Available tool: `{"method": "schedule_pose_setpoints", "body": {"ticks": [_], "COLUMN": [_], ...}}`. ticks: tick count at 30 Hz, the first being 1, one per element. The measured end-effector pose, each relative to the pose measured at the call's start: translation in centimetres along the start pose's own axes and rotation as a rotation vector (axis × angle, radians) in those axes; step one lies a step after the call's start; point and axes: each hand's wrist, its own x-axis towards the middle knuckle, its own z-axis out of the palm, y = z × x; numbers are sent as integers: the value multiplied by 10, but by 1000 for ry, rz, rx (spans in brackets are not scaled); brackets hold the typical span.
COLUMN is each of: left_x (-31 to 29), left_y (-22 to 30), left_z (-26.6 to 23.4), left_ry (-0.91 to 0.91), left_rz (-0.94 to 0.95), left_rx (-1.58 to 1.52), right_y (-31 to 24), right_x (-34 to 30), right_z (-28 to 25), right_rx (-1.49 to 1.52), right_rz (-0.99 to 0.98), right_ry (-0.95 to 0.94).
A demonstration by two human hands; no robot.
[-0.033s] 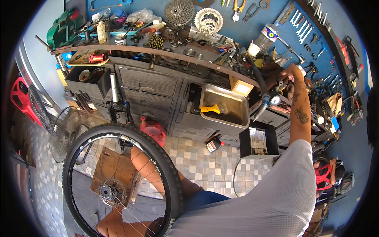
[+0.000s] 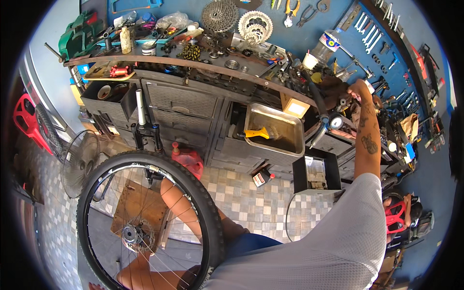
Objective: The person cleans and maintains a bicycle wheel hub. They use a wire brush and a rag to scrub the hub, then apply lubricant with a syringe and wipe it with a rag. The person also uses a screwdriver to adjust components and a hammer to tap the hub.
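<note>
Head view. One hand (image 2: 356, 90) in sight, the right, at the end of a tattooed forearm stretched up and away from the body, elbow nearly straight, grey sleeve at the shoulder. Hand resting among small metal parts (image 2: 344, 101) on the far right stretch of the desk (image 2: 208, 67); fingers bent over the parts, but too small and cluttered to tell whether clenched on one or merely touching. Left hand not visible.

Just below and left of the hand: one round pressure gauge (image 2: 337, 123) beside one black pump shaft (image 2: 314, 104) leaning at a tilt. Further left and lower: one metal tray (image 2: 280, 140) holding one yellow-handled tool (image 2: 256, 134). Beside the tray, nearer the hand, one small cardboard box (image 2: 295, 107). Up and left of the hand, well apart: two sprocket cassettes (image 2: 220, 15) on the blue wall. Up and right of the hand: one row of spanners (image 2: 374, 31) hung on the wall.

Well below and far left of the hand: one bicycle wheel (image 2: 145, 217) with tyre, upright against the bare legs. Behind the wheel: one suspension fork (image 2: 142, 123) standing upright, one floor fan (image 2: 79, 162), one red canister (image 2: 189, 160) on the tiled floor (image 2: 251, 198).
</note>
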Motion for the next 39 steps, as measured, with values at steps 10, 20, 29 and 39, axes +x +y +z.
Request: {"method": "schedule_pose_setpoints", "body": {"ticks": [10,20,29,39], "left_x": [37,-68,-94,-78], "left_y": [204,253,123,250], "left_z": [17,-59,-136,-42], "left_ry": [-351,-253,-308,-608], "left_rz": [-480,-629,-595,-926], "left_rx": [-560,-999,-1958,-1090], "right_y": [-112,-285,-337,-352], "right_x": [-299,-663,-672,-718], "right_z": [-64,232,318,293], "right_rx": [950,1139,1372,1146], "right_rz": [-916,-2123,-1035,-1959], "right_ry": [1063,-530,-1864,-830]}}
